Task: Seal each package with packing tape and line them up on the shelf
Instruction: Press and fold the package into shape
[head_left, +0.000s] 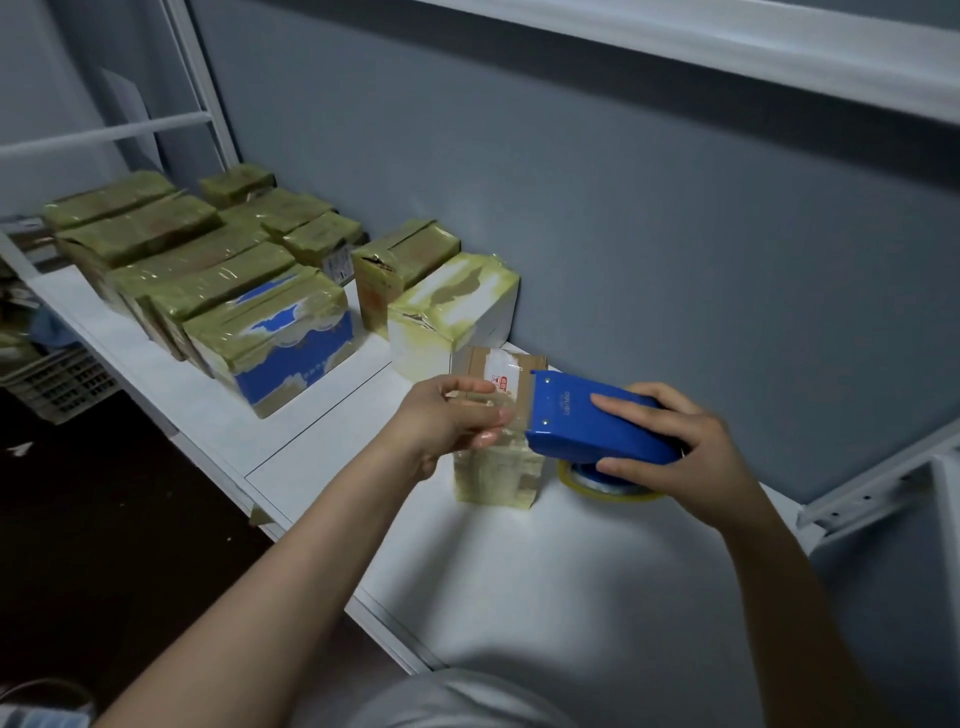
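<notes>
A small brown cardboard package (496, 470) stands on the white shelf (545, 582), partly wrapped in clear tape. My right hand (675, 452) grips a blue tape dispenser (587, 415) held over the package's top, its yellowish tape roll (597, 486) showing underneath. My left hand (452, 421) pinches the loose end of the tape at the package's top left, just in front of the dispenser's blade. Several taped packages (208, 265) stand in rows further left on the shelf, the nearest being a white one (452, 312).
A grey wall (623, 208) backs the shelf, and an upper shelf edge (727, 47) runs overhead. A white metal bracket (883, 483) sits at the right. Below the shelf on the left is a dark floor with a plastic crate (57, 384).
</notes>
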